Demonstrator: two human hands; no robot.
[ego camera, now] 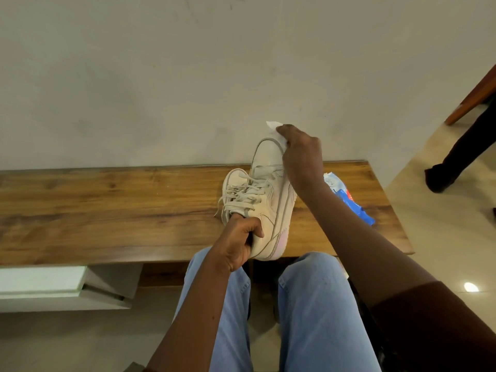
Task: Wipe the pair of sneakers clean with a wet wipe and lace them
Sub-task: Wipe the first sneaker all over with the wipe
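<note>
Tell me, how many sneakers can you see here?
2. The held sneaker tilts over the wooden table: left hand grips its heel, right hand holds a wipe at its toe. The second sneaker sits just left of it, partly hidden.

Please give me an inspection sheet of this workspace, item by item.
Surface: brown wooden table, against a grey wall.
Job's things: off-white leather sneaker tilted up; second off-white sneaker beside it; white wet wipe; blue-and-white wipes pack on the table.
Clutter: nothing seen.
Hands: left hand grips the tilted sneaker's heel; right hand holds the wipe at its toe.
Cables: nothing seen.
Surroundings: pale tiled floor; another person's dark-trousered leg at right.
</note>
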